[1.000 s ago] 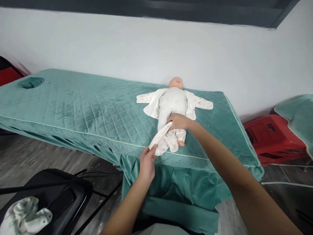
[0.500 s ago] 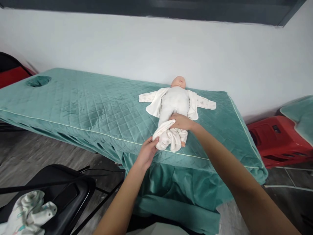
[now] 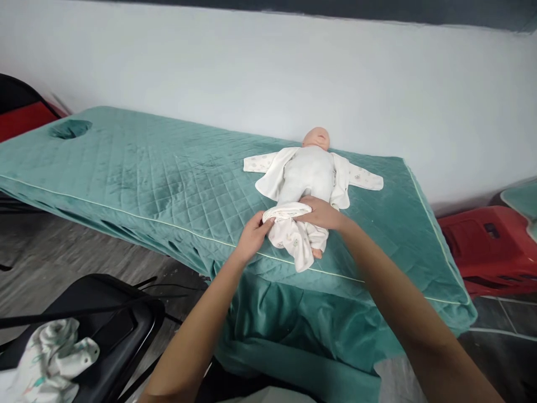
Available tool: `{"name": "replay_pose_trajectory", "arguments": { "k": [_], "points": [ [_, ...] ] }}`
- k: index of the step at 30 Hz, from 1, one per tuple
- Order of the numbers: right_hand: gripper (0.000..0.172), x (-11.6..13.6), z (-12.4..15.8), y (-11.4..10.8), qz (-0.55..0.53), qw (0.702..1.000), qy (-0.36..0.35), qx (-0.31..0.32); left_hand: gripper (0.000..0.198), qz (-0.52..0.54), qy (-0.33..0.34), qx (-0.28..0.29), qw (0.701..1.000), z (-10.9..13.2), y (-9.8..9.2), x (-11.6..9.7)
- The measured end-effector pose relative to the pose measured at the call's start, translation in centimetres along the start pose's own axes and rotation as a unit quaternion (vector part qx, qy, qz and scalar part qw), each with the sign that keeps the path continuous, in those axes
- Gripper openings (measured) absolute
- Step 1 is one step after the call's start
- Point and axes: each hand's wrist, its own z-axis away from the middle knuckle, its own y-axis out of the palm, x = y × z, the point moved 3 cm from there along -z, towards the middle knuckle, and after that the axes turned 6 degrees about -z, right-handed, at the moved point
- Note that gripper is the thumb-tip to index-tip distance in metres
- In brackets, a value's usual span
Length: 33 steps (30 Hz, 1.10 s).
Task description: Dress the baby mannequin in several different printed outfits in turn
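A baby doll (image 3: 310, 169) lies on its back on the green quilted bed, its head toward the wall. Its white patterned jacket (image 3: 268, 183) is on the arms and spread open at the front. White baby pants (image 3: 293, 238) are bunched around the doll's lower legs, and one foot shows below them. My left hand (image 3: 254, 234) pinches the left edge of the waistband between thumb and fingers. At the waistband's right side, my right hand (image 3: 319, 214) grips the cloth between the doll's legs; some of its fingers are hidden.
The bed (image 3: 168, 162) stands against a white wall and has a face hole (image 3: 71, 129) at its left end. A black chair (image 3: 138, 319) at lower left carries a crumpled printed cloth (image 3: 59, 358) and a dark flat object. Red chairs (image 3: 489, 246) stand at right.
The waistband is drawn wider and slightly higher over the doll's leg, and one pant leg hangs lower. Both hands keep hold of the cloth. The view has shifted slightly.
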Motion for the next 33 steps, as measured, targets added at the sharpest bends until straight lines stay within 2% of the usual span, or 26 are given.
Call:
{"name": "replay_pose_trajectory", "arguments": {
  "k": [5, 9, 13, 16, 20, 24, 29, 31, 33],
  "points": [
    [0.035, 0.4, 0.1, -0.1, -0.009, 1.000, 0.027, 0.008, 0.023, -0.038, 0.038, -0.016, 0.998, -2.7, -0.1, 0.1],
    [0.037, 0.6, 0.0, 0.0, -0.026, 0.999, 0.021, 0.022, 0.012, -0.178, 0.109, -0.059, 0.976, -4.5, 0.1, 0.2],
    [0.037, 0.7, 0.1, 0.0, 0.007, 0.999, 0.035, 0.025, 0.018, -0.344, 0.125, -0.045, 0.930, -5.8, 0.9, 0.0],
    [0.025, 0.7, 0.0, 0.1, 0.024, 0.998, 0.064, 0.001, 0.023, -0.422, 0.142, -0.028, 0.895, -7.4, 1.4, -0.5],
    [0.013, 0.3, 0.0, 0.3, 0.028, 0.994, 0.079, -0.068, 0.027, -0.530, 0.187, -0.016, 0.827, -9.3, 1.9, -1.0],
    [0.010, -0.4, 0.1, 0.0, 0.022, 0.983, 0.090, -0.155, 0.028, -0.615, 0.229, -0.040, 0.753, -10.2, 2.2, -0.8],
    [0.012, -0.6, 0.0, -0.1, 0.016, 0.969, 0.115, -0.218, 0.028, -0.643, 0.259, -0.063, 0.718, -11.1, 2.3, -0.7],
    [0.013, -0.4, 0.0, -0.1, 0.006, 0.968, 0.121, -0.222, 0.028, -0.645, 0.274, -0.063, 0.711, -11.5, 2.4, -0.8],
    [0.017, -0.3, 0.2, -0.2, -0.018, 0.974, 0.108, -0.200, 0.027, -0.640, 0.289, -0.064, 0.709, -11.6, 2.3, -0.8]
  ]
}}
